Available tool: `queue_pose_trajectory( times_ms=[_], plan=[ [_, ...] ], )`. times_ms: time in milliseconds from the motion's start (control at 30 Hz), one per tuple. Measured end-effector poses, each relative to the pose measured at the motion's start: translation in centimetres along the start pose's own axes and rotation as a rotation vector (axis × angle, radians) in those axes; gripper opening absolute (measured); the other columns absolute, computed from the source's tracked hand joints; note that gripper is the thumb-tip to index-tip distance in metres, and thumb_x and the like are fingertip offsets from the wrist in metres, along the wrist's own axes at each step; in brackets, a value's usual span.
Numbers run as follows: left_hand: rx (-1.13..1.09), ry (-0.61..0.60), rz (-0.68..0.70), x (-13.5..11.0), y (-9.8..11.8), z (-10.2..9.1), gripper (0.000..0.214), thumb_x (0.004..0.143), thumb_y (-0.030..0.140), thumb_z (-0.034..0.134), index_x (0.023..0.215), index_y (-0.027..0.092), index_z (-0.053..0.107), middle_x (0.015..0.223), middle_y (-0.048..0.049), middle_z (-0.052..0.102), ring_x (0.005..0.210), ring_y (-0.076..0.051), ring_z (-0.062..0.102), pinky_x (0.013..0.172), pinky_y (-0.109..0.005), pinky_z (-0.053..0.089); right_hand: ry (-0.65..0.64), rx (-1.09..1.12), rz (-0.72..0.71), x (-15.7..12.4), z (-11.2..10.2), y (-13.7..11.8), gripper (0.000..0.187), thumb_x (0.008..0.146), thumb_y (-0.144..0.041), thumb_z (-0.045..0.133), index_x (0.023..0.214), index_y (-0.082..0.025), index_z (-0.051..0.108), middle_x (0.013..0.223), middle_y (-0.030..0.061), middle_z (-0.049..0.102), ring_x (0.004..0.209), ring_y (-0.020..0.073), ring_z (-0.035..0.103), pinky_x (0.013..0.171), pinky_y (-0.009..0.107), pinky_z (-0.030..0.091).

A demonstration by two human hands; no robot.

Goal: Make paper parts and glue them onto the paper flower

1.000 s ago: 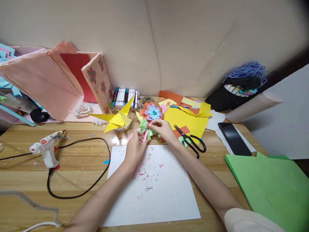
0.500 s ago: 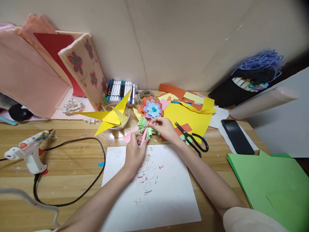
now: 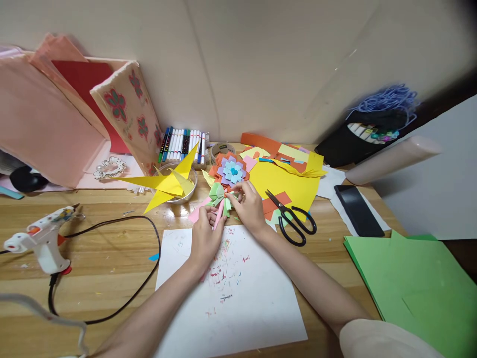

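Observation:
My left hand is closed around a slim pink paper stem, which slants up out of the fist. At the top of that stem is a green paper flower with folded strips and a small red-orange middle. Thumb and forefinger of my right hand pinch at this middle, partly covering it. Just behind lies a layered paper flower in orange, purple and blue. Black-handled scissors rest half open to the right of my right hand. Under my forearms is a stained white sheet.
A hot glue gun with a looping cord stands at left. Yellow pointed paper pieces fill a clear bowl. Markers, yellow paper and scraps line the back. A phone and green sheets lie at right.
My view has shifted slightly. The right-hand fingers have curled in closer around the middle of the green paper flower. My left hand keeps its hold on the pink stem.

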State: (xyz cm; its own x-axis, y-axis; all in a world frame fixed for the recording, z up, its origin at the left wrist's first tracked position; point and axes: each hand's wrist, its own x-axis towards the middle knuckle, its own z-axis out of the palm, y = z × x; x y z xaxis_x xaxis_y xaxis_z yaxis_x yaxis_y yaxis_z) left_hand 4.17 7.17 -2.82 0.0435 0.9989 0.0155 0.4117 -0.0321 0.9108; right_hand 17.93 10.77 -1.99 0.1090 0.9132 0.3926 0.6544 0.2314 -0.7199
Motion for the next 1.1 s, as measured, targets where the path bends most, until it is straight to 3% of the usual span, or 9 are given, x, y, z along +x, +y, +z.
queue_pose_trajectory(
  times_ms=[200, 500, 833, 967, 1100],
  plan=[
    [-0.024, -0.004, 0.006, 0.0, -0.1, 0.1, 0.021, 0.081, 0.031, 0.051, 0.095, 0.018, 0.043, 0.078, -0.0011, 0.059, 0.066, -0.014, 0.057, 0.061, -0.026, 0.042, -0.054, -0.095, -0.265, -1.8, 0.0, 1.4, 0.023, 0.086, -0.024, 0.051, 0.104, -0.022, 0.064, 0.086, 0.0073, 0.061, 0.083, 0.0191, 0.053, 0.074, 0.032, 0.045],
    [-0.013, 0.002, -0.006, 0.0, 0.0, 0.1, 0.021, 0.08, 0.033, 0.052, 0.093, 0.019, 0.044, 0.073, 0.0006, 0.058, 0.063, -0.014, 0.056, 0.06, -0.026, 0.041, 0.01, -0.099, -0.261, -1.0, 0.6, 1.5, 0.018, 0.086, -0.025, 0.052, 0.093, -0.024, 0.069, 0.081, 0.0059, 0.063, 0.079, 0.0183, 0.055, 0.071, 0.032, 0.047],
    [0.032, -0.013, 0.016, -0.1, 0.0, -0.1, 0.02, 0.081, 0.031, 0.051, 0.096, 0.018, 0.046, 0.087, -0.0027, 0.061, 0.068, -0.014, 0.058, 0.061, -0.026, 0.042, -0.241, -0.059, -0.598, 2.0, -0.6, 3.7, 0.021, 0.089, -0.021, 0.045, 0.093, -0.02, 0.065, 0.086, 0.0071, 0.066, 0.083, 0.0179, 0.053, 0.072, 0.031, 0.047],
    [0.017, -0.013, 0.011, 0.0, 0.1, -0.1, 0.02, 0.081, 0.031, 0.051, 0.095, 0.019, 0.045, 0.086, -0.0026, 0.061, 0.068, -0.014, 0.058, 0.061, -0.026, 0.043, -0.267, -0.008, -0.577, 2.3, -0.8, 3.6, 0.019, 0.088, -0.022, 0.047, 0.09, -0.02, 0.066, 0.085, 0.0067, 0.064, 0.082, 0.0172, 0.052, 0.072, 0.03, 0.047],
    [0.011, 0.012, 0.0, -0.1, 0.1, 0.0, 0.019, 0.081, 0.032, 0.052, 0.092, 0.019, 0.045, 0.088, -0.0035, 0.06, 0.067, -0.014, 0.058, 0.06, -0.026, 0.043, -0.206, 0.019, -0.42, 0.6, -1.2, 2.6, 0.021, 0.087, -0.025, 0.05, 0.1, -0.02, 0.065, 0.092, 0.0072, 0.061, 0.089, 0.0178, 0.052, 0.079, 0.033, 0.045]
  ],
)
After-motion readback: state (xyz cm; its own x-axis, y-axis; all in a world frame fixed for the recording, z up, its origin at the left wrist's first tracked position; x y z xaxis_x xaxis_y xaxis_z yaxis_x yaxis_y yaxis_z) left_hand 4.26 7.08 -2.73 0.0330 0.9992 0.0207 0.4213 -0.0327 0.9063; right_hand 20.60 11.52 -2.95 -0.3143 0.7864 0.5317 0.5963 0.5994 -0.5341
